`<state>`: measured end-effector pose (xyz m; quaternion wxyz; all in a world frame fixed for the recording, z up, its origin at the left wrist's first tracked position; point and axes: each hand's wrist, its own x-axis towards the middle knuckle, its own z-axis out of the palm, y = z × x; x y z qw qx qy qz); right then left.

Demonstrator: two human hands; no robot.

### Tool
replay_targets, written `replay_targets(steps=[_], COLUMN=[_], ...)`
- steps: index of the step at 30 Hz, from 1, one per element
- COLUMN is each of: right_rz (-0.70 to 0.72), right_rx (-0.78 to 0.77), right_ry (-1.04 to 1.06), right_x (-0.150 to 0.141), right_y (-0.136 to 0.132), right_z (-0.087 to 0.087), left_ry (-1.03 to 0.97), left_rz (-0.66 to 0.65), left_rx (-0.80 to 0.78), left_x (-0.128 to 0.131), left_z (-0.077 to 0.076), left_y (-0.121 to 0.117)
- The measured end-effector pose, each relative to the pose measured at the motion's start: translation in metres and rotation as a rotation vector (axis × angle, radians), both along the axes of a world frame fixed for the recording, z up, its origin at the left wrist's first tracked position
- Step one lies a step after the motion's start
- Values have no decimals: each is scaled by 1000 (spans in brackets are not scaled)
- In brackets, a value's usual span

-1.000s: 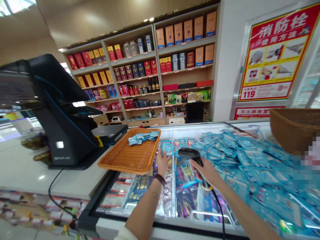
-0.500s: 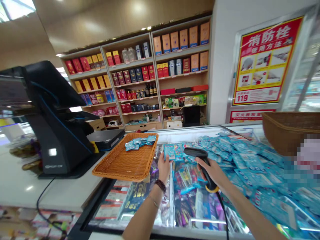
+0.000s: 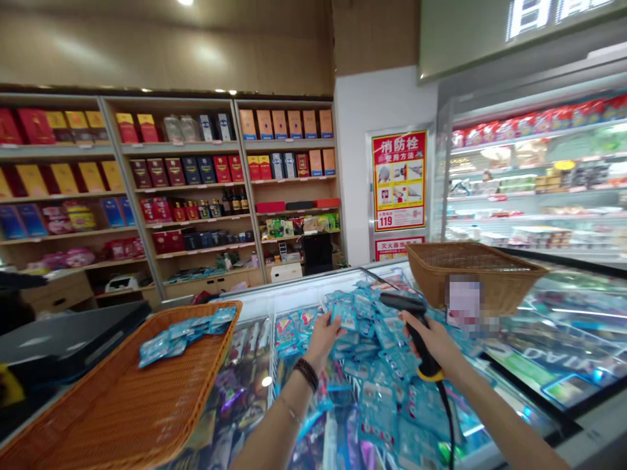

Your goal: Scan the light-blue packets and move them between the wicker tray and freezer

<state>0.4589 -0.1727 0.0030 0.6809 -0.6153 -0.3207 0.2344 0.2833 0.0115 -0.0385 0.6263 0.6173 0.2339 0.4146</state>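
Observation:
A small blue packet is pinched at its lower left edge by my left hand, which wears a beaded bracelet. Behind and below it spreads a heap of similar blue packets on the glass top of a display freezer. My right hand is wrapped around the handle of a black barcode scanner, its head pointing left toward the held packet. A cable runs down from the scanner's handle. To the left, an orange wicker basket has several blue packets at its far end.
A brown wicker basket stands at the heap's far right. On the left, a dark flat device sits beside the orange basket. Shelves of boxed goods line the back wall, and a lit refrigerated shelf is at the right.
The view has swung right, taking the checkout screen mostly out of sight. My left hand and its packet have moved right, over the heap, and the scanner stays in my right hand.

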Motion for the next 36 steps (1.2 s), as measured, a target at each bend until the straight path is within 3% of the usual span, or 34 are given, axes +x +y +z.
replay_targets(steps=[2,5,9,13,20,26,31,36], right_rz=[-22,-17,7,67,306,523,566,532], right_rx=[-1,-25,-54,-19,44,24,-15,-32], right_ry=[-6,-29,-13,23,134,227,300,350], right_x=[7,9,-4,-33,-121,-191,-212,-206], right_y=[-6,-10,-4,17,70,101,110,112], right_z=[-4,-9,-11,-10,-5,-17,-39,-57], left_ry=[29,76,116,142,315,581,1180,1510], left_rz=[-49,-8,24,105,423,649,742,727], left_rx=[46,80,113,212,259,352,557,719], left_x=[20,36,24,-27,-170,-274,-309,-293], left_z=[10,25,35,28,21,24,34,42], left_y=[-3,-6,-3,13,59,84,100,125])
